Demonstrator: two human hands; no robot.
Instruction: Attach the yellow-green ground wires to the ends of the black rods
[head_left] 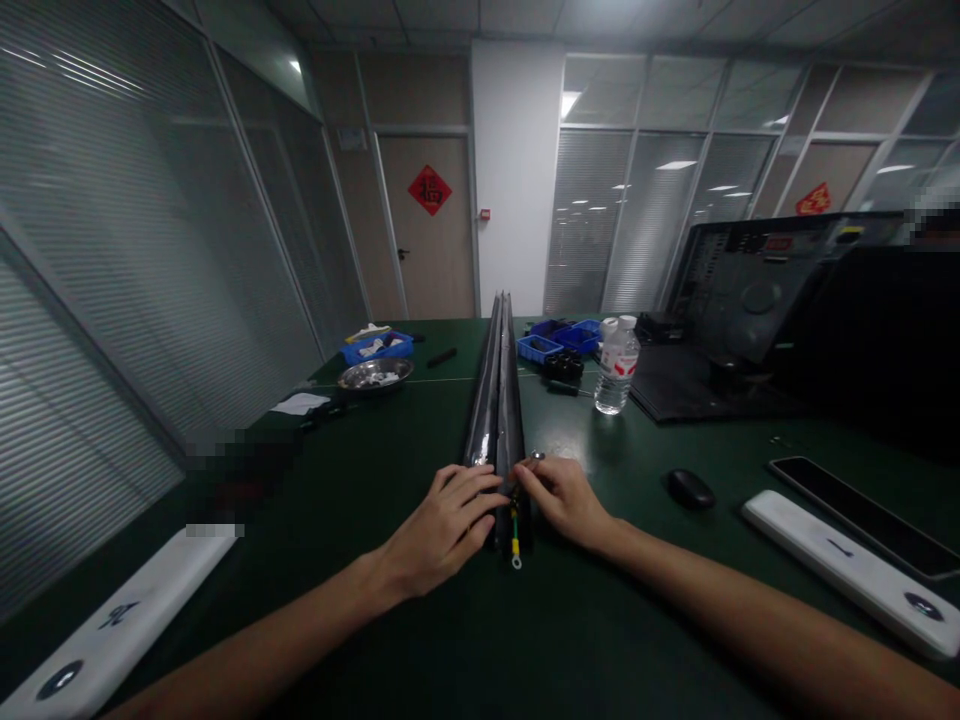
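A long dark, shiny metal profile [487, 400] lies lengthwise on the green table, its near end between my hands. From that end sticks a short green-yellow wire [516, 530] with a yellow sleeve and a ring terminal. My left hand [454, 520] rests on the profile's left side, fingers apart and stretched across it towards the wire. My right hand [562, 495] is at the right edge, thumb and index finger pinched together near the top of the wire; what they hold is too small to make out.
Beyond on the left are a metal bowl [375, 376] and a blue basket [390, 350]. To the right stand blue bins [540, 348], a water bottle [616, 370], a mouse [690, 489], a phone [862, 512] and a white bar-shaped device [847, 570]. Another white device [142, 610] lies left.
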